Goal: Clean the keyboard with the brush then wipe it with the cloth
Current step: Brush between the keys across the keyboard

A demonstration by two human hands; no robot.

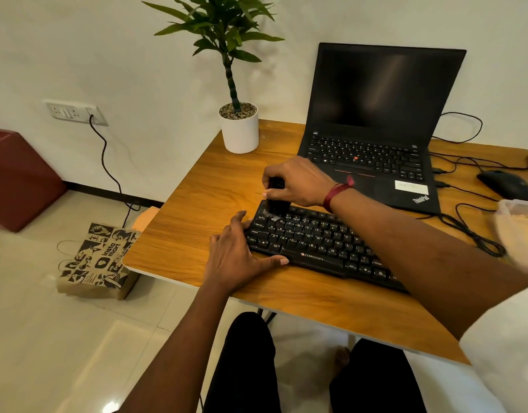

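Worn on the head, facing forward and steeply down over a brown wood-grain table top [197, 204]. Set close above a black corded keyboard [316, 242], near mid-frame. Wide-angled, reaching an open black laptop [376, 114] and a white wall [107, 40] at the far side, a pale tiled floor [48, 338] at left, and black-trousered knees [248, 368] at the bottom edge. Only one view.

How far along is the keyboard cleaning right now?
Brushing is in hand: the right hand grips the brush on the far left corner of the keyboard, and the left hand rests on its left end. How many keys are already brushed cannot be told. Wiping is left: neither hand holds a cloth.
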